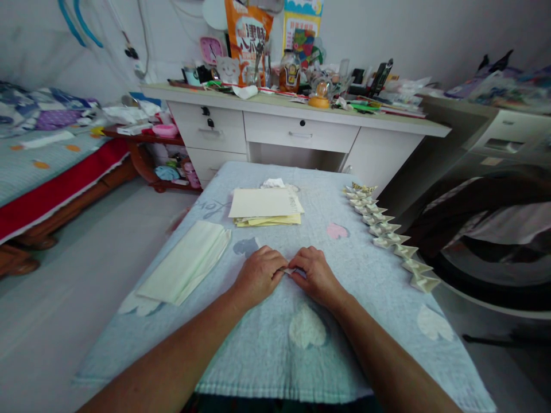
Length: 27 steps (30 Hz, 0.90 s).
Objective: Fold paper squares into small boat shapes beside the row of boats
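Over the middle of the cloth-covered table (pixel 365 338), both hands pinch one small folded piece of paper (pixel 289 270). My left hand (pixel 261 276) is closed on its left side, and my right hand (pixel 315 275) is closed on its right side. Most of the paper is hidden by the fingers. Beyond the hands lies a stack of cream and yellow paper sheets (pixel 263 205). To the left rests a pile of long pale folded papers (pixel 183 261). Along the table's right side stands a row of several folded paper boats (pixel 390 232).
A white desk (pixel 297 123) crowded with a jar (pixel 290 71), an orange bag (pixel 247 40) and other small items stands behind the table. At the left is a bed (pixel 51 160). A front-loading washing machine (pixel 495 241) stands close on the right.
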Available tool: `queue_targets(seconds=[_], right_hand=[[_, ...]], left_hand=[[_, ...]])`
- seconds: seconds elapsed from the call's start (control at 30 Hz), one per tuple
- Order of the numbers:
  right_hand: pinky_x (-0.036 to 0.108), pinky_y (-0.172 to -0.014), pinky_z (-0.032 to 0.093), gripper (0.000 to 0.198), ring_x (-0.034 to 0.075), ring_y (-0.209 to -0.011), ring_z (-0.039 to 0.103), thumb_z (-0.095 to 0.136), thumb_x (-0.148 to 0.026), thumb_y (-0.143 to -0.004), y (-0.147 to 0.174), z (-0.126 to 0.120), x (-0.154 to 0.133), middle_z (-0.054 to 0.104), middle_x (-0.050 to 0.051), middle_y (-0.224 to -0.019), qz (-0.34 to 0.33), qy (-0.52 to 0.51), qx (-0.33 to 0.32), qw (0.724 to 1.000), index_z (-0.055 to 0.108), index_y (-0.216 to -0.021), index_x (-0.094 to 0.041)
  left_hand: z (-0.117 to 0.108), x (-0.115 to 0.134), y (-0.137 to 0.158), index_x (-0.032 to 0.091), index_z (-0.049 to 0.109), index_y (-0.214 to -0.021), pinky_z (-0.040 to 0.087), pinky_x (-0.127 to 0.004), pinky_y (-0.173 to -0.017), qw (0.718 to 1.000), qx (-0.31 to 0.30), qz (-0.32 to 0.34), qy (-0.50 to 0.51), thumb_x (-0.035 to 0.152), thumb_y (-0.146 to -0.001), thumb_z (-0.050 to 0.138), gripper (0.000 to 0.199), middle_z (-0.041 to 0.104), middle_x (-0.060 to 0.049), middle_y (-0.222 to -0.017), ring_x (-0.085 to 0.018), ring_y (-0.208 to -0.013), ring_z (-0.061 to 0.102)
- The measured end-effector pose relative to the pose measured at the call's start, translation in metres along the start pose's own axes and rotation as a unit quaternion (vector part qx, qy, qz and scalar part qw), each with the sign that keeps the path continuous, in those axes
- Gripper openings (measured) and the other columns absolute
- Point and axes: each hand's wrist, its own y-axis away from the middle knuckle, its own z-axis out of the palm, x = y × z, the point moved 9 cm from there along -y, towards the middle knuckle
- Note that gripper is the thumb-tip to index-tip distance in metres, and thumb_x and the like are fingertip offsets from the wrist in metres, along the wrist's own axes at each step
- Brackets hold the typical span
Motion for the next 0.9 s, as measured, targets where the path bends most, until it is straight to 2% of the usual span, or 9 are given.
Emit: queue_targets(seconds=[0.13,0.4,0.6,0.9], right_hand=[[0.032,-0.078,0.03,0.009,0.019,-0.089,0.048,0.066,-0.019,-0.082,-0.0001,0.0001,-0.0038,0.059,0.003,-0.088,-0.01,0.02,-0.009,1.0,0.067,-0.09,-0.022],[0.03,-0.078,0.032,0.012,0.017,-0.087,0.05,0.067,-0.014,-0.078,-0.0007,0.002,0.0021,0.061,0.001,-0.086,0.016,-0.026,0.0,1.0,0.065,-0.087,-0.021],[0.03,-0.078,0.032,0.003,0.016,-0.087,0.052,0.066,-0.019,-0.083,-0.0004,0.0002,0.003,0.063,0.002,-0.087,0.018,-0.04,0.006,0.999,0.068,-0.085,-0.021],[0.03,-0.077,0.032,0.009,0.017,-0.086,0.051,0.062,-0.019,-0.087,-0.0034,0.0035,0.0014,0.062,0.002,-0.086,0.013,-0.012,-0.005,1.0,0.07,-0.089,-0.023]], left_hand=[[0.0011,0.0006,0.0009,0.02,0.066,-0.082,0.042,-0.033,-0.08,1.0,0.002,0.01,-0.004,0.019,-0.082,0.064,0.002,0.064,-0.002,-0.084,-0.019,-0.086,0.052],[0.0032,0.002,0.0007,0.02,0.068,-0.079,0.043,-0.032,-0.076,1.0,0.006,0.026,-0.013,0.022,-0.088,0.058,0.014,0.065,-0.003,-0.082,-0.018,-0.082,0.052],[-0.0002,-0.0049,0.0013,0.019,0.066,-0.078,0.043,-0.031,-0.076,1.0,0.024,-0.009,0.014,0.016,-0.083,0.062,0.007,0.066,-0.002,-0.079,-0.018,-0.081,0.054],[-0.0005,-0.0064,0.0008,0.02,0.066,-0.078,0.042,-0.032,-0.078,0.999,0.021,-0.022,0.02,0.017,-0.085,0.059,0.01,0.062,-0.003,-0.083,-0.018,-0.086,0.051]])
